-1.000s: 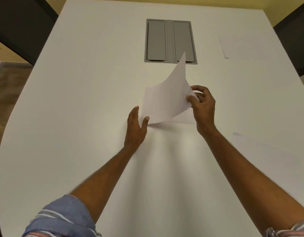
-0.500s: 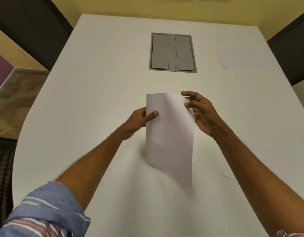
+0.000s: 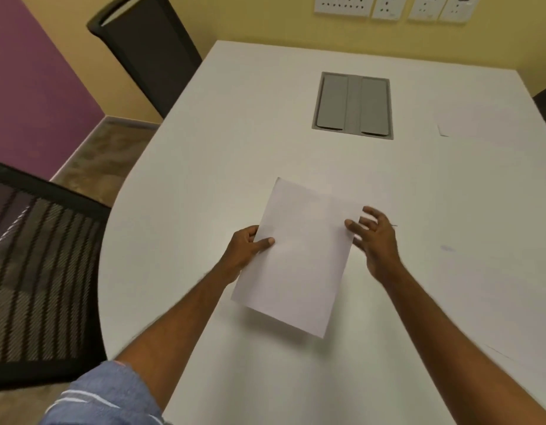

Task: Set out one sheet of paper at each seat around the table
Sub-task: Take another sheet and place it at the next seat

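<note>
White tabletop (image 3: pixel 204 179) is bounded by yellow and purple walls, a grey cable hatch (image 3: pixel 353 105) being set toward 12 o'clock. A sheet of paper (image 3: pixel 299 259) is held over the middle, its long axis run from 1 to 7 o'clock. Its 9 o'clock edge is pinched by the left hand (image 3: pixel 247 250), thumb on top. The right hand (image 3: pixel 376 240) is spread loosely at the 3 o'clock edge. A second sheet (image 3: pixel 468 124) is laid flat at 2 o'clock.

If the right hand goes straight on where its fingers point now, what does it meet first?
Probably the sheet of paper, which the left hand holds: the right hand, fingers open, points at its right edge, very close. Depth is unclear.
</note>
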Motion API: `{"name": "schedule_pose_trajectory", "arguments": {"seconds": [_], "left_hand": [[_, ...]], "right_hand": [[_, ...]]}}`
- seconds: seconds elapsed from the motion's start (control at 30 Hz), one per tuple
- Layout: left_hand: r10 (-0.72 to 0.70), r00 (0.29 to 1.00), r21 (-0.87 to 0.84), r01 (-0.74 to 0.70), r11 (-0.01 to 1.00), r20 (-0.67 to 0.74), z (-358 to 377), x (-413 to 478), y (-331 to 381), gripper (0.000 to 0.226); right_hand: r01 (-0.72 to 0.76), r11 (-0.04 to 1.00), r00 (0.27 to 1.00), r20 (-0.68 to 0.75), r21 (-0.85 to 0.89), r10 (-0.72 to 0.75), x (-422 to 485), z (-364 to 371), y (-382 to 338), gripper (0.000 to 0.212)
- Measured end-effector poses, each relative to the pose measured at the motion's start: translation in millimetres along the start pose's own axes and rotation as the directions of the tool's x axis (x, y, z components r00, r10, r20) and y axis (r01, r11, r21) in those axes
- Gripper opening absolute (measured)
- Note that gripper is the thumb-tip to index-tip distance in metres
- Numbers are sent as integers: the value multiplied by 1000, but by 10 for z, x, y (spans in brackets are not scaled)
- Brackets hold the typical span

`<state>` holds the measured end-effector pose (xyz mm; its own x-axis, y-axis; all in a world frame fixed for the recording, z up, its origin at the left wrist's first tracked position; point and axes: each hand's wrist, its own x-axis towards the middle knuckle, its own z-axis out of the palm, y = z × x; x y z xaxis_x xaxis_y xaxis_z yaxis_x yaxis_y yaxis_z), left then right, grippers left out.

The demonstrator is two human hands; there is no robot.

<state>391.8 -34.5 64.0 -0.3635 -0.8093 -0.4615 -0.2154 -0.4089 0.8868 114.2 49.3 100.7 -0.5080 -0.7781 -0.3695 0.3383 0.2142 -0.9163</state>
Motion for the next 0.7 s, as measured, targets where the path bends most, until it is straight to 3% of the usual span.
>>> {"name": "schedule_pose_trajectory", "arguments": {"seconds": [0.1,0.23,0.4,0.7], "left_hand": [[30,998,25,-28,999,-53,-227,-241,39,29],[65,996,233,-48,971,-67,-613,-430,82,36],[149,982,584,-53,810,-118,-1086,-378,122,43],[305,949,708,-161,687,-80,-1709,-266,49,34]], "right_hand": [[-103,993,994,38,-52,105,-366,248,455,61],[-166,970,985,20,-177,172,-892,608,1064,39],[-266,963,963,-55,-35,264,-1364,1172,1488,17],[-272,953,903,-306,136,301,-1613,2196,1821,14]]}}
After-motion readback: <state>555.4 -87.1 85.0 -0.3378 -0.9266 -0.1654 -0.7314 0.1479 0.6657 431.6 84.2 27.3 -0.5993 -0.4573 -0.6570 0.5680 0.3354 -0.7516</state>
